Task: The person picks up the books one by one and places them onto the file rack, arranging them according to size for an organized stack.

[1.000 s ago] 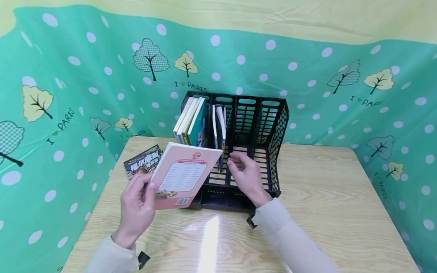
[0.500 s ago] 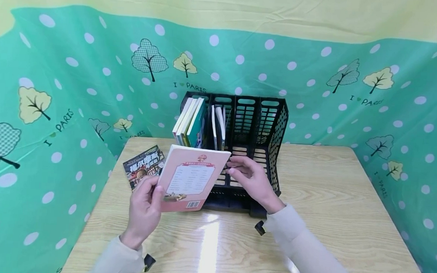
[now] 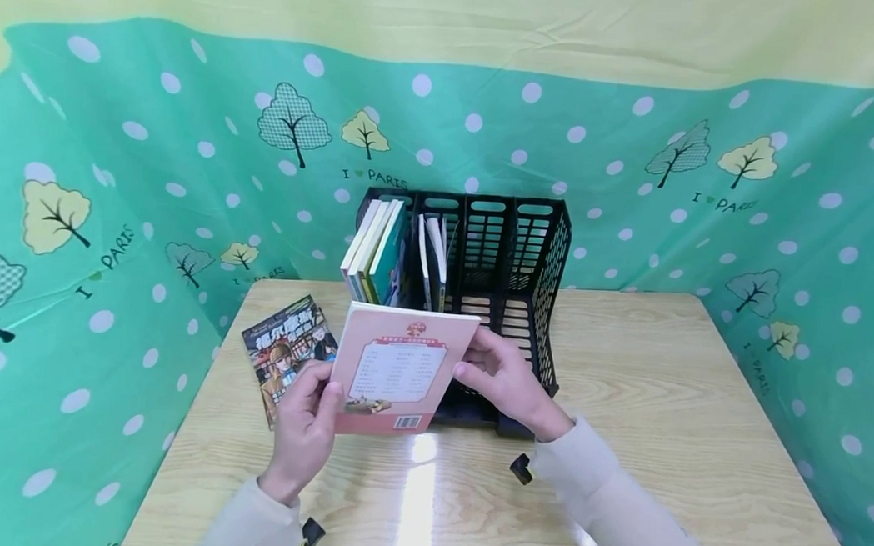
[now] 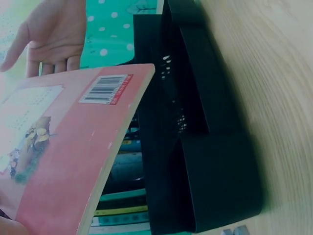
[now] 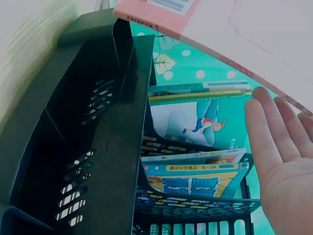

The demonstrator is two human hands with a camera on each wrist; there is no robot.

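A pink book (image 3: 401, 367), back cover with its barcode toward me, is held up tilted in front of the black desk file rack (image 3: 480, 309). My left hand (image 3: 303, 423) pinches its left edge, thumb on the cover. At the book's right edge is my right hand (image 3: 513, 386); in the right wrist view its fingers (image 5: 276, 142) are fairly straight, right beside the spine. Several books (image 3: 374, 248) stand in the rack's leftmost slot, among them a green one. Thinner books (image 3: 432, 260) lean in the second slot. The held book hides the rack's front left part.
A dark-covered comic-style book (image 3: 289, 352) lies on the wooden table (image 3: 627, 351), left of the rack, with another edge showing beneath it. A green dotted curtain (image 3: 454, 124) closes off the back and sides. The rack has a low front tray (image 4: 220, 176).
The left hand has carried the pink book to the right and slightly down, uncovering more of the comic-style book. My right hand has shifted down and right, and the book's right edge now meets it.
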